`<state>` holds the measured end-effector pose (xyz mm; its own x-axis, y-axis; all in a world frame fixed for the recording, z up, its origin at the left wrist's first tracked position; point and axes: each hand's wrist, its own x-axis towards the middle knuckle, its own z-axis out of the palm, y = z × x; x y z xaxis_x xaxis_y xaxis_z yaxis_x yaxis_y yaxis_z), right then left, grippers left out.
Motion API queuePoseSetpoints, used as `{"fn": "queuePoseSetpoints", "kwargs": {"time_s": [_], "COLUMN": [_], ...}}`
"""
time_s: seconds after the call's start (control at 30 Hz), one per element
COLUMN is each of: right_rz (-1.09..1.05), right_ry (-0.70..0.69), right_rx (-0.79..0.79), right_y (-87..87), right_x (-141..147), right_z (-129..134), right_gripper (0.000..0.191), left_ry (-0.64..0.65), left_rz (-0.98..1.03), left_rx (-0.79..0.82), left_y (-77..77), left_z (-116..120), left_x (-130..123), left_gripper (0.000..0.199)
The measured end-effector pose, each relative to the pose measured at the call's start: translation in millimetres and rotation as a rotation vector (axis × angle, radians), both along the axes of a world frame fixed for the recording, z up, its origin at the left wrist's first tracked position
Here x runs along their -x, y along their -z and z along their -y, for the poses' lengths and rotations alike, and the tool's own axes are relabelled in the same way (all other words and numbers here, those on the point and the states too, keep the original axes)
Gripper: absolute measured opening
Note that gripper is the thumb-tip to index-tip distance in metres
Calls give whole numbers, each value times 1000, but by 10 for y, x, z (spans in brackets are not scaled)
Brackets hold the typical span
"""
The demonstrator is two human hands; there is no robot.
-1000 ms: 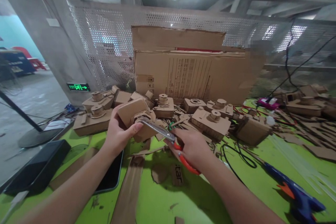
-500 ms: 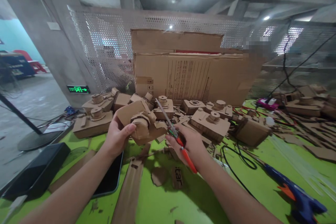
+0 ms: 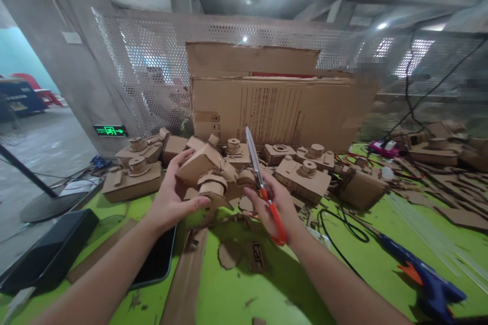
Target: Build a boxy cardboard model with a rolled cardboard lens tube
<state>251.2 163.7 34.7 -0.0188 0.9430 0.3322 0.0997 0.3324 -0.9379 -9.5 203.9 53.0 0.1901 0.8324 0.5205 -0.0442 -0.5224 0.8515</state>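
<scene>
Green worktop [image 3: 224, 299] fills my remote view, and at left I see the left hand [image 3: 168, 200] holding a cardboard model [image 3: 202, 165] above it, fingers curled around one side, presumably for steadiness. Just right, the right hand's [image 3: 278, 200] fingers close around red-handled scissors [image 3: 262, 185], blades upward, probably keeping the points clear; whether they also pinch the round cardboard piece [image 3: 247, 179] beside them, I cannot tell. Farther right, a blue glue gun [image 3: 425, 266] lies on the worktop, likely for easy reach.
</scene>
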Motion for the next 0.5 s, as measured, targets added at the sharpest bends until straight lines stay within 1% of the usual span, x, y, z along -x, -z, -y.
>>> {"fn": "queuePoseSetpoints", "kwargs": {"time_s": [0.1, 0.17, 0.3, 0.4, 0.5], "right_rz": [-18, -14, 96, 175, 262], "right_ry": [50, 63, 72, 72, 75], "right_rx": [-47, -57, -131, -167, -194], "right_y": [-45, -48, -10, 6, -4], "right_x": [-28, -47, -88, -117, -146], "right_z": [7, 2, -25, -21, -2], "right_gripper": [72, 73, 67, 63, 66], "left_ry": [-78, -138, -185, -189, -165], "left_rz": [-268, -393, -480, -519, -472], "left_rx": [-133, -177, -206, -151, -11], "left_y": [-68, -82, -94, -114, -103], "left_z": [24, 30, 56, 94, 92], "left_x": [54, 82, 96, 76, 50], "left_gripper": [113, 114, 116, 117, 117]}}
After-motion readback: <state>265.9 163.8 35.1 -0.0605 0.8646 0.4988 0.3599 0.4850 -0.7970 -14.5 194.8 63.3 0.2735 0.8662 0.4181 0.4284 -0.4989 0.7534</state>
